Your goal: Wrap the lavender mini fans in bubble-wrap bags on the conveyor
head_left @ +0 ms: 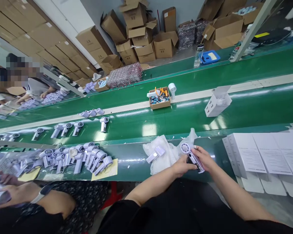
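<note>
A small lilac handheld fan point(196, 162), its handle open with dark inner parts showing, is held between both my hands over the bench edge. My left hand point(183, 166) grips it from the left, near the upper handle. From the right, my right hand point(203, 156) closes round the handle just below the round head. Left of my hands, lilac handle pieces point(156, 154) rest on crumpled clear plastic bags point(168, 156).
Many lilac fans point(95, 157) are heaped on the bench at the left, beside a co-worker's hands point(12, 191). White boxes point(256, 152) stand at the right. A parts box point(159, 99) and an open white carton point(217, 102) sit on the green conveyor point(185, 113).
</note>
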Tool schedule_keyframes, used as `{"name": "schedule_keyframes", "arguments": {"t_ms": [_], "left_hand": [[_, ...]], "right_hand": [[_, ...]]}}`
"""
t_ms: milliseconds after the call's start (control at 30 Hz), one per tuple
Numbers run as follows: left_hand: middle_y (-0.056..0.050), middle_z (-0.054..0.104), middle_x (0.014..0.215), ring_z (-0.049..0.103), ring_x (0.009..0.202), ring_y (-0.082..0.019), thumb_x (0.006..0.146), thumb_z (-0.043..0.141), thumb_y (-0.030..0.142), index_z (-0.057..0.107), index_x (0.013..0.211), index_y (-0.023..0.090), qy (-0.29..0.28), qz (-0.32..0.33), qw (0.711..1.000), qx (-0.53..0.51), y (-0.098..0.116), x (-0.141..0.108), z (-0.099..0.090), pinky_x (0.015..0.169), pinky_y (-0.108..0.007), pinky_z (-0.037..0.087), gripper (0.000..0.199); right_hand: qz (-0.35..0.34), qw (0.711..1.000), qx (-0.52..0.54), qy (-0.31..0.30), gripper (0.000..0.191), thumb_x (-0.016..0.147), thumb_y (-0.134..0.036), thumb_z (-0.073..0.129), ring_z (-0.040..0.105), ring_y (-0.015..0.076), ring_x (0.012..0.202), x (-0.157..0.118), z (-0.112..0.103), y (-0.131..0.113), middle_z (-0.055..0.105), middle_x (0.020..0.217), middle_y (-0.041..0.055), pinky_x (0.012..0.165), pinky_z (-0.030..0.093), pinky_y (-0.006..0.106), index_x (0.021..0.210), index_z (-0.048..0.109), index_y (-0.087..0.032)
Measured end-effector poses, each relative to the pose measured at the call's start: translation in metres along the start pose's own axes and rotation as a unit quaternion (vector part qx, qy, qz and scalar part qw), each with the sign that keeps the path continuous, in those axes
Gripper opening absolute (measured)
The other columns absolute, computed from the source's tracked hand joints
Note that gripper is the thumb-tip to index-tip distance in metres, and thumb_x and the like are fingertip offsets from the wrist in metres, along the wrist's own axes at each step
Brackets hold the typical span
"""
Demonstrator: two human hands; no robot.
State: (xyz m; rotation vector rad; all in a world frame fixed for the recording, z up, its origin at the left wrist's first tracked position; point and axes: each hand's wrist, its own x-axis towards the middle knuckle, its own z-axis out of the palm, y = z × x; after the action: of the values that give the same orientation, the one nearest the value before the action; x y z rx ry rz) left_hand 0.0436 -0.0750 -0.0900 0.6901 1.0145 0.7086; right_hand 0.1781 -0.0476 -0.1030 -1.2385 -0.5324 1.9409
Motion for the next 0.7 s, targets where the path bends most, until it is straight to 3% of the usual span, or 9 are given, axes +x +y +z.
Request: {"name": "schedule_keyframes", "arguments": {"t_ms": [100,167,267,333,400,467,500,600,700], "left_hand": [[-0.006,0.063,0.09,0.057,0.088,-0.02,0.073,0.062,0.017,0.066,0.099,0.017,-0.044,-0.012,0.981,0.188,0.008,-0.003,-0.012,0.086,-0.034,0.044,0.027],[-0.008,0.06,0.09,0.056,0.09,-0.022,0.08,0.054,0.019,0.067,0.097,0.019,0.018,0.03,0.948,0.318,0.019,-0.005,-0.019,0.09,-0.036,0.042,0.022],[-0.011,0.056,0.105,0.047,0.109,-0.028,0.082,0.052,0.019,0.064,0.109,0.025,0.102,0.147,0.864,0.471,0.037,-0.006,-0.02,0.101,-0.042,0.031,0.03],[-0.012,0.052,0.116,0.039,0.119,-0.031,0.082,0.052,0.017,0.059,0.117,0.028,0.077,0.206,0.815,0.537,0.049,-0.007,-0.017,0.105,-0.048,0.023,0.038],[-0.013,0.052,0.118,0.035,0.123,-0.032,0.082,0.05,0.013,0.059,0.118,0.027,0.025,0.237,0.79,0.565,0.059,-0.007,-0.015,0.106,-0.05,0.02,0.039],[-0.013,0.057,0.105,0.041,0.117,-0.032,0.08,0.052,0.011,0.064,0.106,0.023,-0.009,0.216,0.806,0.551,0.065,-0.006,-0.016,0.104,-0.049,0.023,0.031],[-0.012,0.059,0.096,0.046,0.111,-0.031,0.078,0.054,0.011,0.066,0.097,0.021,-0.006,0.186,0.834,0.52,0.067,-0.006,-0.018,0.102,-0.047,0.027,0.025],[-0.009,0.061,0.083,0.053,0.098,-0.027,0.075,0.062,0.019,0.066,0.084,0.019,0.068,0.09,0.917,0.384,0.067,-0.005,-0.026,0.095,-0.042,0.036,0.009],[-0.009,0.062,0.086,0.056,0.098,-0.023,0.082,0.056,0.032,0.064,0.09,0.021,0.137,0.06,0.939,0.311,0.063,-0.007,-0.03,0.088,-0.038,0.041,0.016]], "right_hand": [[0.044,0.998,0.036,-0.017,0.032,0.07,-0.039,0.073,0.061,0.0137,0.063,-0.006,-0.02,0.0,0.065,0.075,-0.0001,0.061,0.053,0.028,0.092,0.059,-0.021],[0.059,0.996,0.063,-0.027,0.03,0.071,-0.038,0.073,0.062,0.0141,0.065,-0.015,-0.03,-0.001,0.065,0.077,0.0005,0.06,0.054,0.028,0.093,0.06,-0.022],[0.056,0.993,0.098,-0.026,0.031,0.07,-0.034,0.074,0.063,0.0141,0.07,-0.026,-0.034,-0.004,0.067,0.084,0.0003,0.062,0.055,0.026,0.096,0.06,-0.025],[0.056,0.993,0.104,-0.03,0.035,0.069,-0.03,0.075,0.063,0.0133,0.067,-0.029,-0.032,-0.008,0.067,0.085,0.0005,0.06,0.055,0.025,0.1,0.061,-0.025],[0.057,0.992,0.103,-0.036,0.038,0.068,-0.027,0.076,0.062,0.0119,0.062,-0.031,-0.031,-0.012,0.067,0.084,0.0003,0.057,0.055,0.024,0.103,0.061,-0.024],[0.054,0.992,0.107,-0.035,0.036,0.068,-0.026,0.076,0.061,0.0108,0.059,-0.032,-0.03,-0.015,0.066,0.08,-0.0009,0.056,0.055,0.024,0.101,0.061,-0.023],[0.05,0.992,0.112,-0.031,0.034,0.067,-0.027,0.077,0.06,0.0105,0.058,-0.033,-0.03,-0.016,0.066,0.077,-0.0017,0.056,0.055,0.024,0.098,0.062,-0.023],[0.039,0.991,0.125,-0.024,0.033,0.065,-0.031,0.078,0.06,0.0108,0.06,-0.035,-0.027,-0.017,0.064,0.076,-0.0025,0.058,0.056,0.024,0.093,0.062,-0.023],[0.033,0.991,0.129,-0.033,0.036,0.064,-0.032,0.078,0.06,0.0117,0.061,-0.037,-0.018,-0.017,0.064,0.077,-0.0016,0.057,0.055,0.025,0.094,0.062,-0.022]]}}
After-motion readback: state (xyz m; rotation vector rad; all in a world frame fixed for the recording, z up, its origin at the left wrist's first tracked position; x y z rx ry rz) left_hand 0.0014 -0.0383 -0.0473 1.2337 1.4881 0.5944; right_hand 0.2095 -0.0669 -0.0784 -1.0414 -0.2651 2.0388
